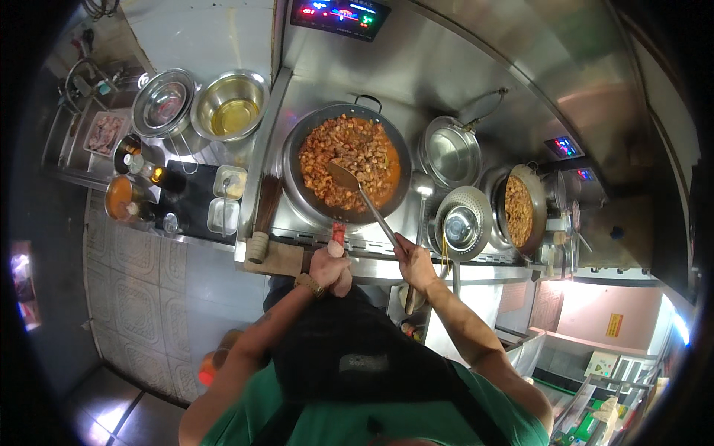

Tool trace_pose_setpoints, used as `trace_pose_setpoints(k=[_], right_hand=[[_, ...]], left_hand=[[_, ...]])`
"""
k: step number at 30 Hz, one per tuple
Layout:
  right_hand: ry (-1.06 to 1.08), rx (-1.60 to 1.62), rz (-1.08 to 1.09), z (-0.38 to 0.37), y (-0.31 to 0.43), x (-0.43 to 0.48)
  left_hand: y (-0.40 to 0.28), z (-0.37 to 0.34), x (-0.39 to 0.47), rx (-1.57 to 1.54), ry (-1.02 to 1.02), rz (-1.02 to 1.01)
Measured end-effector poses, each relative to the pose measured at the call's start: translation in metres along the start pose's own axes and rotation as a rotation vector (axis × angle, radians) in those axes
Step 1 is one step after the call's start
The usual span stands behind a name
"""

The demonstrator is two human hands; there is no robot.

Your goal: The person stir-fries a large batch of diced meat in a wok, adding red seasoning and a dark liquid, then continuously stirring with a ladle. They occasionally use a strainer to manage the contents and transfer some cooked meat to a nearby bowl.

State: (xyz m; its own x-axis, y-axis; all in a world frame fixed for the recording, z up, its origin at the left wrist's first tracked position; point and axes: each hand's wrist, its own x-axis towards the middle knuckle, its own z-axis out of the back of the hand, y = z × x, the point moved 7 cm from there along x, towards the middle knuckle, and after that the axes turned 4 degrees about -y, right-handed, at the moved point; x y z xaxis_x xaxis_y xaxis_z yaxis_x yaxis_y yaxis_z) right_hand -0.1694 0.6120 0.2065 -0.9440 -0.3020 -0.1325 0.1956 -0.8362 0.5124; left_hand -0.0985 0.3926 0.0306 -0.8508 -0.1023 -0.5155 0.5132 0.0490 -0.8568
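Note:
In front of me a large dark wok (403,167) with a loop handle at its far side holds diced meat (346,145) in reddish oily sauce. My left hand (328,270) is closed around the wok's near handle (339,230), which looks red with a pale cloth (341,283) wrapped about it. The long metal shaft of a wok spatula (380,218) runs up from my right hand (415,263), whose fingers grip its near end. Its blade (341,175) rests among the meat, partly covered by pieces.
Left of the wok lies a bamboo wok brush (262,223). Farther left are a steel basin of oil (230,106), seasoning tubs (224,216) and a sink (83,159). To the right stand a ladle (422,192), a perforated strainer (481,223), a pot (450,150) and a second wok with food (538,209).

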Motion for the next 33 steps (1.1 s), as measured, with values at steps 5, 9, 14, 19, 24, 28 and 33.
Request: trace_pose_setpoints(k=[5,9,14,19,24,28,33], right_hand=[[-0.057,0.056,-0.052,0.002,0.001,0.003],[-0.117,0.122,-0.044,-0.013,0.008,0.033],[-0.094,0.098,-0.258,0.016,-0.02,0.024],[-0.238,-0.206,0.031,0.082,-0.045,0.072],[-0.16,-0.183,-0.127,0.029,-0.095,0.138],[-0.146,-0.175,0.137,-0.001,-0.066,0.134],[0.118,-0.403,-0.083,0.053,-0.062,0.109]], left_hand=[[-0.009,0.007,0.001,0.138,0.031,-0.029],[-0.013,0.012,0.005,0.116,0.051,-0.023],[-0.011,0.017,0.003,0.202,0.03,-0.069],[0.007,0.011,0.013,0.122,0.039,0.005],[0.022,0.009,0.018,0.189,-0.002,0.038],[0.023,0.012,0.017,0.192,-0.066,0.051],[0.016,0.019,0.017,0.222,-0.145,0.038]])
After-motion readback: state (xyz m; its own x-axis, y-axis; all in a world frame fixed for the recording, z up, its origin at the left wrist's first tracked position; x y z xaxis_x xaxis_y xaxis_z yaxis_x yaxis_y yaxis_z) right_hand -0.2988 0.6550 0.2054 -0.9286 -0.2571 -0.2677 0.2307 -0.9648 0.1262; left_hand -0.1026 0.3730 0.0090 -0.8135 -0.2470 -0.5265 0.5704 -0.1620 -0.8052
